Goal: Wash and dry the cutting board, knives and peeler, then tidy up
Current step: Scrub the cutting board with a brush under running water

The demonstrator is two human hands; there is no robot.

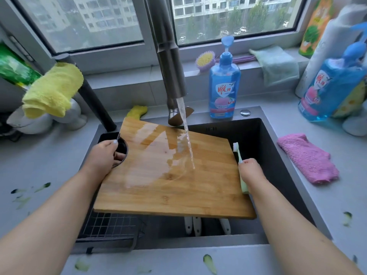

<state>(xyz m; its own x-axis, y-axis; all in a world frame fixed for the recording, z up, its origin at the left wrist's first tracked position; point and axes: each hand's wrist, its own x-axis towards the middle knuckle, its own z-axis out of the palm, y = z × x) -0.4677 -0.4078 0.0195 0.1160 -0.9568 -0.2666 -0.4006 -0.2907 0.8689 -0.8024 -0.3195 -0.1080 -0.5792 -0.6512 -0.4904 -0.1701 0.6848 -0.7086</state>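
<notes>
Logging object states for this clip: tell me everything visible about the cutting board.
The cutting board is a rectangular slab of light wood strips, apparently bamboo, with a round hole at its left edge. It lies tilted across the dark sink, wet and glossy where the faucet stream lands. The left hand grips it through the hole; the right hand, holding a toothbrush, is at its right edge.

This is a home kitchen. A dark sink [264,139] is set in a grey tabletop [39,163] under a window [228,16] that looks on apartment blocks. A faucet [170,62] runs water, and dish soap bottles [224,84], cloths [306,157] and vegetable peels [209,263] lie around.
</notes>
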